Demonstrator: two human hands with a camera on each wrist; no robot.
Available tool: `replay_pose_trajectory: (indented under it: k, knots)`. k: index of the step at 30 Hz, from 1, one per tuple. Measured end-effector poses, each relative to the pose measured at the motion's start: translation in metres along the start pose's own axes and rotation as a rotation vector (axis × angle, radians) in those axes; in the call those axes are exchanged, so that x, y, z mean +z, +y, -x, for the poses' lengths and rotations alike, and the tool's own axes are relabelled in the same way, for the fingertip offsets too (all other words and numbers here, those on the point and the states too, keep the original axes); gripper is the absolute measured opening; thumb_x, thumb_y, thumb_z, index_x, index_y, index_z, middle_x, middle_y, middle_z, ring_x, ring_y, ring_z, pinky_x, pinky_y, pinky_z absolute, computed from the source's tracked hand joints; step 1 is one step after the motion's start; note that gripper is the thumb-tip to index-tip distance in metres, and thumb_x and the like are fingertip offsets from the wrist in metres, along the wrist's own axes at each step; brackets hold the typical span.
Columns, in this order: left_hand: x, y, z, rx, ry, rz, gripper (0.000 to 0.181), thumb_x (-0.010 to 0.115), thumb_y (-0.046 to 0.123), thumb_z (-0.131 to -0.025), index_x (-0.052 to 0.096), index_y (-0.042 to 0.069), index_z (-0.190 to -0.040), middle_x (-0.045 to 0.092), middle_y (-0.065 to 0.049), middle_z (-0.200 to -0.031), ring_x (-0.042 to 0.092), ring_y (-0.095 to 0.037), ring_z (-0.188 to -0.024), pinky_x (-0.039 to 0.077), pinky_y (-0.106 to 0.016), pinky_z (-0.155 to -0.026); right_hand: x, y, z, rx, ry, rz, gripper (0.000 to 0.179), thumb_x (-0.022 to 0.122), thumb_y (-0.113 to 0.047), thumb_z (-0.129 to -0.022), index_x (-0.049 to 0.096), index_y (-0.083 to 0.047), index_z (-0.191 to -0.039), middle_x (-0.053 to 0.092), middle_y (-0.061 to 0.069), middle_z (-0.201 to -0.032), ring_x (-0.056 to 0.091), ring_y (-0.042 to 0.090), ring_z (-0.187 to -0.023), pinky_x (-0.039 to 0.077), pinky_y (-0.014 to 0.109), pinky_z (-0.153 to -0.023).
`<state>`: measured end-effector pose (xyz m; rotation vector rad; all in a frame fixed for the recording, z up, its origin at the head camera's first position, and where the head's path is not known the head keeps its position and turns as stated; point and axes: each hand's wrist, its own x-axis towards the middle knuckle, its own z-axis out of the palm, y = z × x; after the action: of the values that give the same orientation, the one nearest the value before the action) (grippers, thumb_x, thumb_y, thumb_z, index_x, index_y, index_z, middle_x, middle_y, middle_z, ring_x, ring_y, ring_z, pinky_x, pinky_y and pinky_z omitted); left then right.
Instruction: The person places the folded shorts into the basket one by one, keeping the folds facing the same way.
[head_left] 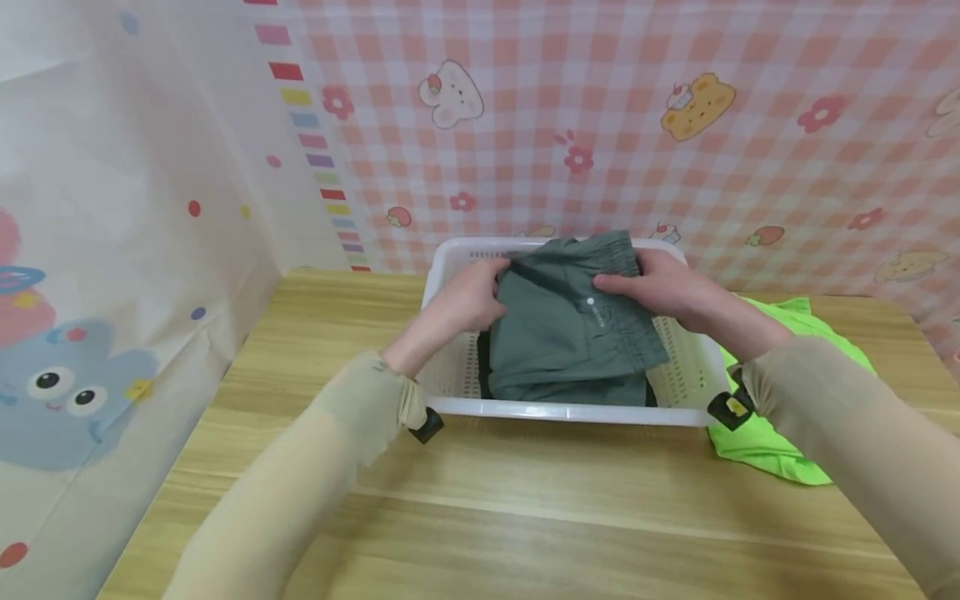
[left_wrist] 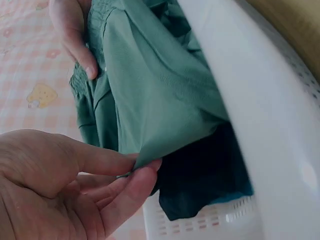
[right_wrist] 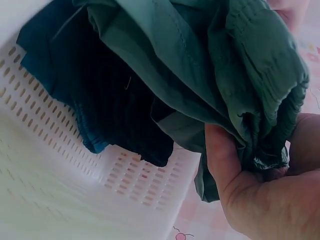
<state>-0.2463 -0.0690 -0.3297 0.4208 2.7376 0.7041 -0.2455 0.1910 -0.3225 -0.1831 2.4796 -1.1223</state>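
Observation:
Folded green shorts (head_left: 555, 325) with a gathered elastic waistband lie over a white plastic basket (head_left: 570, 412), partly inside it. At the left edge of the shorts, my left hand (head_left: 468, 296) pinches the cloth between thumb and fingers, as the left wrist view shows closely. My right hand (head_left: 663, 287) grips the waistband side, its thumb on top and fingers underneath. Beneath the shorts, dark folded cloth (right_wrist: 120, 100) lies in the basket, dark blue along its edge in the right wrist view. How many dark pieces there are, I cannot tell.
Bright green cloth (head_left: 780, 450) lies crumpled on the wooden table (head_left: 525, 500), right of the basket and partly hidden by my right forearm. Behind the basket hangs a pink checked sheet (head_left: 525, 125) with cartoon prints. A white printed sheet (head_left: 135, 208) stands at the left.

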Motion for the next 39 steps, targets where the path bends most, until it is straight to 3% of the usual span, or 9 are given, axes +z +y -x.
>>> replay_pose_trajectory:
  k: [3,6,8,10,13,15,23,31,39]
  knots:
    - [0.000,-0.002,-0.002,-0.007,-0.018,-0.021,0.066,0.056,-0.006,-0.096,0.040,0.001,-0.160,0.049,0.000,-0.075,0.049,-0.013,-0.065,0.043,-0.023,-0.062,0.001,-0.001,-0.002,-0.007,0.003,0.060,0.069,0.057,-0.037,-0.108,0.033,-0.001,-0.162,0.053,0.025,-0.152,0.059,0.033,-0.129,0.057,0.050,-0.105]
    - [0.002,-0.003,-0.005,-0.006,-0.036,-0.053,0.065,0.054,-0.007,-0.095,0.044,0.002,-0.158,0.046,0.000,-0.070,0.048,-0.013,-0.063,0.044,-0.023,-0.062,0.004,0.000,-0.003,-0.029,0.013,0.135,0.066,0.058,-0.035,-0.107,0.037,0.003,-0.158,0.054,0.027,-0.150,0.058,0.036,-0.130,0.054,0.054,-0.108]
    - [0.003,-0.003,-0.006,0.002,-0.043,-0.088,0.064,0.056,-0.006,-0.094,0.046,0.002,-0.157,0.064,-0.007,-0.084,0.056,-0.017,-0.076,0.050,-0.026,-0.071,0.005,0.001,-0.004,-0.041,0.016,0.177,0.064,0.059,-0.034,-0.107,0.040,0.006,-0.154,0.054,0.029,-0.149,0.057,0.038,-0.131,0.053,0.056,-0.108]
    - [0.005,-0.002,-0.007,0.011,-0.058,-0.130,0.063,0.062,-0.002,-0.096,0.045,0.001,-0.157,0.072,-0.014,-0.118,0.065,-0.022,-0.100,0.055,-0.029,-0.090,0.006,0.002,-0.005,-0.042,0.014,0.200,0.065,0.059,-0.034,-0.107,0.040,0.008,-0.152,0.054,0.031,-0.149,0.056,0.041,-0.134,0.052,0.058,-0.110]
    - [0.006,0.001,-0.008,0.015,-0.085,-0.167,0.067,0.069,0.008,-0.097,0.042,0.001,-0.159,0.054,-0.017,-0.159,0.058,-0.028,-0.140,0.049,-0.037,-0.119,0.006,0.002,-0.005,-0.035,0.008,0.221,0.068,0.059,-0.034,-0.107,0.036,0.009,-0.154,0.051,0.032,-0.152,0.053,0.043,-0.138,0.050,0.061,-0.112]
    - [0.007,0.004,-0.009,0.009,-0.101,-0.185,0.071,0.073,0.014,-0.098,0.040,0.001,-0.160,0.051,-0.017,-0.162,0.051,-0.031,-0.149,0.044,-0.040,-0.125,0.006,0.002,-0.005,-0.032,0.007,0.228,0.071,0.059,-0.033,-0.107,0.032,0.010,-0.156,0.047,0.034,-0.154,0.050,0.046,-0.142,0.047,0.063,-0.115]
    - [0.009,0.011,-0.009,-0.007,-0.083,-0.234,0.079,0.077,0.018,-0.096,0.036,0.002,-0.162,0.040,-0.020,-0.168,0.043,-0.032,-0.155,0.041,-0.041,-0.127,0.006,0.001,-0.006,-0.024,0.099,0.267,0.091,0.063,-0.028,-0.103,0.004,0.007,-0.163,0.031,0.041,-0.162,0.037,0.053,-0.150,0.037,0.067,-0.122]
    - [0.010,0.012,-0.012,0.038,-0.160,-0.319,0.079,0.077,0.020,-0.096,0.037,0.003,-0.162,0.041,-0.019,-0.166,0.044,-0.029,-0.153,0.041,-0.039,-0.127,0.009,0.004,-0.008,-0.058,0.095,0.454,0.087,0.062,-0.023,-0.103,0.010,0.012,-0.163,0.038,0.043,-0.157,0.041,0.054,-0.148,0.036,0.066,-0.123]
    - [0.016,0.012,-0.017,0.046,-0.181,-0.386,0.081,0.079,0.022,-0.094,0.039,0.004,-0.161,0.047,-0.020,-0.162,0.049,-0.030,-0.149,0.042,-0.041,-0.126,0.013,0.007,-0.013,-0.047,0.061,0.500,0.086,0.064,-0.020,-0.102,0.011,0.015,-0.161,0.036,0.044,-0.158,0.039,0.056,-0.149,0.036,0.067,-0.123]
